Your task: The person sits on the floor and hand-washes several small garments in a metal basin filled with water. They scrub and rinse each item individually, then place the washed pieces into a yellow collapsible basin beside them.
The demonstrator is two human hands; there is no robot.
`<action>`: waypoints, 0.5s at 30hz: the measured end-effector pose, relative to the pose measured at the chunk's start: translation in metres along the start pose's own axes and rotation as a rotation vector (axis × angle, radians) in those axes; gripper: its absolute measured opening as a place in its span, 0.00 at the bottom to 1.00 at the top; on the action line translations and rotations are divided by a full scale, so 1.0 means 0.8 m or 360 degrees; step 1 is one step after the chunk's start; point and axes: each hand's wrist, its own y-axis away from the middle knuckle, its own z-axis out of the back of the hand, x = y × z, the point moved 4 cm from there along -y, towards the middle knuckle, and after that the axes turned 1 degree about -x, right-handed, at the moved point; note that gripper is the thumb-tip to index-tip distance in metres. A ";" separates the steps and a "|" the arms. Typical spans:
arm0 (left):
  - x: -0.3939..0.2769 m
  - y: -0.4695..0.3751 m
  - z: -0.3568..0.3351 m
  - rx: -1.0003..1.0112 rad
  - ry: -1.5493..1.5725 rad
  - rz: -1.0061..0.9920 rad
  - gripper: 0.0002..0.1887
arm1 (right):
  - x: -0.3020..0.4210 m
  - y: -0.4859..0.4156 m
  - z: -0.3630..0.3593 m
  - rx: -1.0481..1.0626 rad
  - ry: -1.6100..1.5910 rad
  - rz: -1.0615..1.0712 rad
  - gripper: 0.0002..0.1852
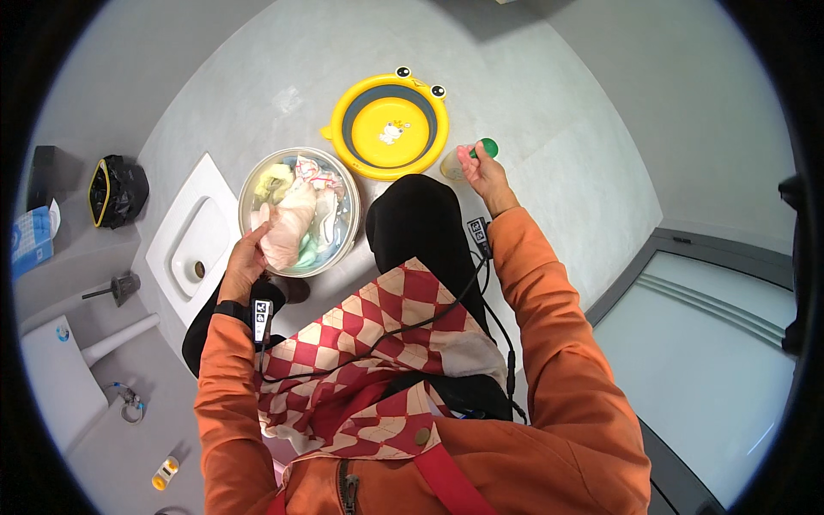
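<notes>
My left hand (248,261) pinches the edge of a pale pink wet garment (293,222) over a round light-coloured basin (358,222). Around that garment, a yellow cloth (275,183), a mint-green cloth (308,250) and a patterned cloth (314,171) lie in water. My right hand (483,170) grips a translucent bottle (452,166) with a green cap (488,147), its fingers around the upper part. Just left of the bottle, a yellow folding basin (442,138) with frog eyes on its rim stands on the floor, nothing inside it.
A white squat toilet (193,241) is set in the floor at left. Beyond it are a black-bagged bin (119,192), a toilet brush holder (125,288) and a cistern (61,380). A frosted glass door (702,360) is at right. Black cables (386,338) cross my checkered apron.
</notes>
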 end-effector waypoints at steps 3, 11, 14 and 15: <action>0.002 0.002 -0.004 -0.0011 0.0019 0.0018 0.22 | 0.001 -0.001 0.009 -0.0170 0.0010 -0.0158 0.14; 0.004 0.000 -0.006 -0.0008 0.0014 0.0000 0.20 | 0.030 0.030 0.040 -0.0012 0.0758 0.0083 0.17; 0.006 -0.002 -0.005 -0.0012 0.0028 -0.0012 0.20 | 0.028 0.039 0.051 -0.0136 0.0772 0.0193 0.19; 0.007 -0.002 -0.005 0.0001 0.0027 0.0008 0.20 | 0.027 0.040 0.049 -0.0034 0.0783 0.0267 0.19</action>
